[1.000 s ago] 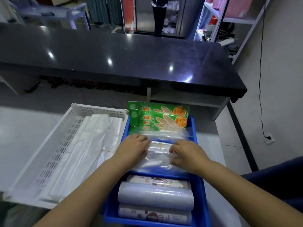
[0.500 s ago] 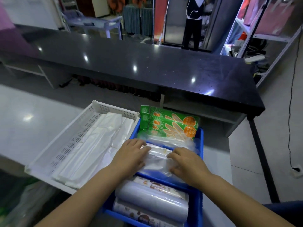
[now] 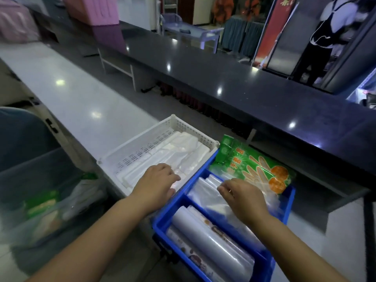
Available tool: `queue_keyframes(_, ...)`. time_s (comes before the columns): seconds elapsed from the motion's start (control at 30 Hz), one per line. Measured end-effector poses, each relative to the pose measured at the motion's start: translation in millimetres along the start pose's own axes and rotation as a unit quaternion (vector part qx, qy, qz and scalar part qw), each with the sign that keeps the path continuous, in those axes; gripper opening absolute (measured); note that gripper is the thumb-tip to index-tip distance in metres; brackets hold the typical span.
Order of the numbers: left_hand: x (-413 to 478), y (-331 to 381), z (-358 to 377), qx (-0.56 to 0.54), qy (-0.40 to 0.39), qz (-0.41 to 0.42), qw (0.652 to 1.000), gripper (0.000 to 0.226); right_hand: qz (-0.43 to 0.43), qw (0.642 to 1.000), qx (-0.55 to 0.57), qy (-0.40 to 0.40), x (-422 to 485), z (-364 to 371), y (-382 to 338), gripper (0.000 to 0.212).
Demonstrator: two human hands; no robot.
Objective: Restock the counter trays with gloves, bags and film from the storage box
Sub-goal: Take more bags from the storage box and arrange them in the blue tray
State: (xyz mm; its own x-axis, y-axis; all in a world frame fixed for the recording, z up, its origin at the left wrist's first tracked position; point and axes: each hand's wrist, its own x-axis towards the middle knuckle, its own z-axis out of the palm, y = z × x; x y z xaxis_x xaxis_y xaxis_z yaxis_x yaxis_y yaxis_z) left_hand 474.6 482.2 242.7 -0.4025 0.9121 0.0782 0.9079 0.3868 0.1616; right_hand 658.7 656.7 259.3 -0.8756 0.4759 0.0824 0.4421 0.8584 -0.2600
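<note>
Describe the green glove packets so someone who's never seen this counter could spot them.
Find the blue tray beside the white basket on the pale counter. The glove packets lean over its far end. Unlike the clear bags and film rolls nearer, they are bright green with orange circles.

Two trays (image 3: 195, 130), two glove packs (image 3: 250, 159), three film rolls (image 3: 211, 241)

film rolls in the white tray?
No, the film rolls lie in the blue tray's near compartment; the white tray holds white bags.

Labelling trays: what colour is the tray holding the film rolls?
Blue divided plastic tray, head view.
</note>
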Motion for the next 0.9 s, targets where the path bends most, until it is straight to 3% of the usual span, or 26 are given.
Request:
queue_keyframes(0.27,-80.5,-87.3,-27.0,-0.027,0.045,-0.042,0.998,0.039,-0.102,0.994,-0.032,-0.008,35.3,18.2,-128.3,0.026)
queue_keyframes(0.53,-227.0,-247.4,-56.7,-0.023,0.061,-0.124,0.99,0.028,-0.169,0.985,-0.012,-0.017,60.0,93.6,-331.0,0.026)
queue_keyframes(0.67,-291.5,-319.3,-59.0,-0.032,0.03,-0.178,0.983,0.027,-0.217,0.975,0.007,-0.042,63.0,139.4,-422.0,0.025)
queue_keyframes(0.9,-349.2,-404.4,-48.4,-0.069,0.024,-0.234,0.97,0.031,-0.192,0.974,0.027,-0.119,77.6,204.3,-497.1,0.022)
